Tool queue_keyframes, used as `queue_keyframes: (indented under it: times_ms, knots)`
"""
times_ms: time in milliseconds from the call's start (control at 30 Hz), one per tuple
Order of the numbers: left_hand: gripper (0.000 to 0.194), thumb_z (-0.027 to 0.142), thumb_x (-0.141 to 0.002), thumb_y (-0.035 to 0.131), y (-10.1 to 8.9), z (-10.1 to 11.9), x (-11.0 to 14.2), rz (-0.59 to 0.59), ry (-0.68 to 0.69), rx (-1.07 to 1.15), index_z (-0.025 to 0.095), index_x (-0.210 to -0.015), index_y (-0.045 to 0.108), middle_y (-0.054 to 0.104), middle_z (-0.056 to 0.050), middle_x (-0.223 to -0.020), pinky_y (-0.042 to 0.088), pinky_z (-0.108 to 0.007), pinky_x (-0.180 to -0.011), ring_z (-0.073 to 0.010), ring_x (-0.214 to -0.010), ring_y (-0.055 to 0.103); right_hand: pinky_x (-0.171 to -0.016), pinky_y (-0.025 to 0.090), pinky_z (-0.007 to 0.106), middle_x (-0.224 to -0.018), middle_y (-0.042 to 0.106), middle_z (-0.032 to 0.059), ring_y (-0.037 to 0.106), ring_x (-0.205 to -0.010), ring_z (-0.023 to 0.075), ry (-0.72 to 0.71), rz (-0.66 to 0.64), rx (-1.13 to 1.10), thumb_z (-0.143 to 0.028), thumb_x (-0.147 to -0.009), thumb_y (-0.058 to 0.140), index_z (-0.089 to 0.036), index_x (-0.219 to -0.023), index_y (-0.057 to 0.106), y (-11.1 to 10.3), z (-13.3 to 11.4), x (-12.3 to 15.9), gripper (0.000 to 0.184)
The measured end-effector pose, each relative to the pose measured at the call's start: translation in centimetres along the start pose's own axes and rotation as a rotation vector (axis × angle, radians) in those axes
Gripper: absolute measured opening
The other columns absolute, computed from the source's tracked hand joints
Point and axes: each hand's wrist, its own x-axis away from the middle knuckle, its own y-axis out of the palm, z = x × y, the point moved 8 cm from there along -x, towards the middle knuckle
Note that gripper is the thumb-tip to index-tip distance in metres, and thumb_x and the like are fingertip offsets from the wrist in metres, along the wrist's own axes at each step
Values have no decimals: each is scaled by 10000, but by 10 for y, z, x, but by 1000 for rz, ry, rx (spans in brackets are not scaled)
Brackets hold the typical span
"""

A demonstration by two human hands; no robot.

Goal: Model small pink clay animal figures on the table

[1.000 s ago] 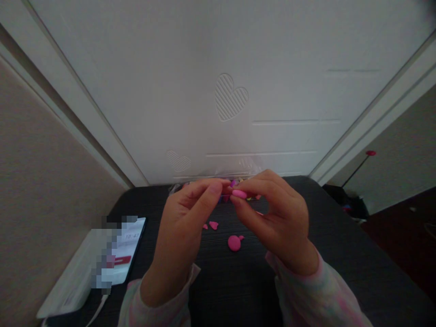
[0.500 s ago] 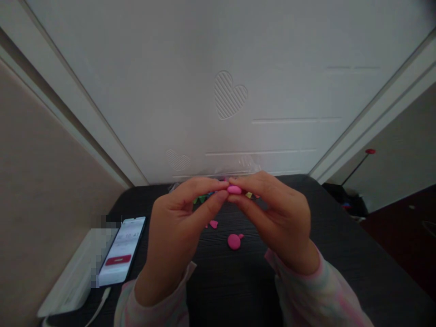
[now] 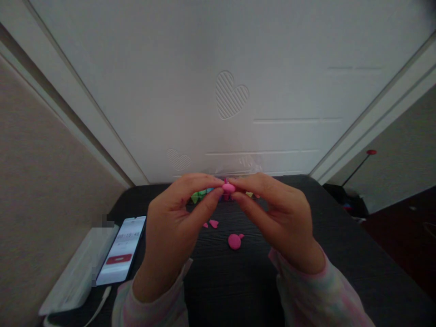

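Between the fingertips of both hands is a small, smooth, pink oval piece of what looks like modelling clay [image 3: 229,187]. My left hand [image 3: 179,218] pinches it from the left with thumb and forefinger. From the right, my right hand [image 3: 279,213] touches it with its thumb and forefinger in a like pinch. Below them on the dark table lies a pink disc [image 3: 234,241] with a small knob at its upper right. A pink heart-like piece [image 3: 213,224] rests further left, beside a smaller pink bit [image 3: 205,225] partly behind my left hand.
Green pieces [image 3: 195,197] and other coloured pieces line the back of the dark table [image 3: 231,290], partly hidden by my hands. Clear plastic [image 3: 250,162] stands against the white panel. At left are a lit phone [image 3: 121,252], a white box-like object [image 3: 80,268] and a white cable [image 3: 98,309].
The pink clay piece has shifted slightly left between my fingertips, and my hands are a little further apart. More of the coloured pieces behind them now shows.
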Motion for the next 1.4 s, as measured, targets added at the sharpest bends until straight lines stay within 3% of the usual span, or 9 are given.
queue_keyframes:
  times_ms: [567,833,1133,1400]
  knots:
    - [145,140,-716,646,-2,7,1,32,111,-19,259,-794,674,672,33,-818,471,-251,-776,-126,-821,603,-707,495,252,-826,695,11,620,-758,116,-11,36,12,-154,-800,579,-183,-924,632,-1,-1,0,139]
    - [184,159,-713,649,-3,0,1,38,22,4,281,-847,681,681,45,-830,483,-232,-713,-116,-779,612,-697,495,254,-811,696,8,621,-746,118,6,39,11,-163,-798,582,-188,-915,641,-2,0,1,134]
    - [161,158,-710,651,-5,8,1,47,117,-91,274,-816,686,679,29,-830,488,-261,-737,-137,-806,610,-704,496,268,-827,695,7,627,-765,127,-4,27,10,-164,-804,570,-206,-925,639,-1,0,1,145]
    - [198,120,-700,657,-3,10,1,-5,153,-38,272,-825,683,671,33,-847,481,-248,-760,-126,-824,609,-712,487,256,-829,692,13,617,-767,117,-15,10,15,-156,-799,579,-183,-920,634,0,0,2,135]
